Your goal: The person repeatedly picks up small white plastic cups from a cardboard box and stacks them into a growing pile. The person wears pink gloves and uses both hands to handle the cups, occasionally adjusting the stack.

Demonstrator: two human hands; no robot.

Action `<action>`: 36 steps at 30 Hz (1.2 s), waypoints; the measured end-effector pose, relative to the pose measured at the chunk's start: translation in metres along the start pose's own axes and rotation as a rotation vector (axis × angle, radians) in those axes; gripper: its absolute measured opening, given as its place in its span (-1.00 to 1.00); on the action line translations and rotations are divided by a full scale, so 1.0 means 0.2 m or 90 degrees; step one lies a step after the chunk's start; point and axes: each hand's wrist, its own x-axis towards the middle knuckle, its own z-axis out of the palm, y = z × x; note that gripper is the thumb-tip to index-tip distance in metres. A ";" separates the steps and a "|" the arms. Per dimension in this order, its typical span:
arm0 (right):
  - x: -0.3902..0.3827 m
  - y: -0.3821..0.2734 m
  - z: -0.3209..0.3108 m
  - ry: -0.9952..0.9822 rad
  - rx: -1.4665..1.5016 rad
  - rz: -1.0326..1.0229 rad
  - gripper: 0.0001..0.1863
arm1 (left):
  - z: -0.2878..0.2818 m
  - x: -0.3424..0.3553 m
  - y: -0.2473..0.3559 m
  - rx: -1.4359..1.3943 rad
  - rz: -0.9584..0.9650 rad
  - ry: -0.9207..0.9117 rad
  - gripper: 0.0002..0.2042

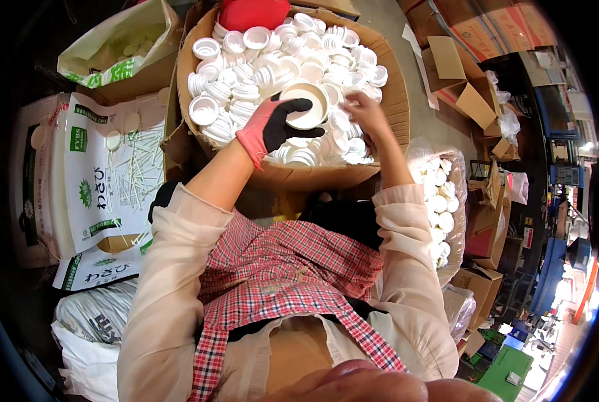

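Note:
My left hand, in a pink glove with black fingers, holds a round cream plastic lid with a raised rim. Its thumb and fingers grip the lid's left and near edges. The lid is bigger than the white caps around it. To its right, above the heap, my bare right hand is smeared by motion, and its fingers are not clear. Below both hands, white plastic caps with ridged sides fill a large cardboard box, some nested in short stacks.
A red object rests at the box's far edge. On the left, thin white sticks lie on a printed white sack, near an open bag. A clear plastic bag of white pieces stands right. Cartons stand farther right.

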 end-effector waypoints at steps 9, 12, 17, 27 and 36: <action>0.05 0.26 0.17 0.020 -0.359 -0.202 -0.76 | 0.01 0.05 0.11 -0.223 0.019 -0.135 -0.56; -0.10 -0.12 0.07 -0.064 -0.224 -0.336 -0.89 | 0.03 0.02 0.18 -0.009 0.110 -0.161 -0.45; -0.27 -0.38 0.08 -0.152 0.546 -0.216 -0.54 | 0.12 -0.01 0.13 0.801 0.533 0.032 -0.45; -0.35 -0.33 -0.01 -0.024 0.379 -0.337 -0.34 | 0.16 -0.02 0.18 -0.003 0.047 -0.063 -0.43; -0.42 -0.40 -0.03 -0.007 0.447 -0.374 -0.38 | 0.20 -0.05 0.18 0.837 0.467 -0.007 -0.29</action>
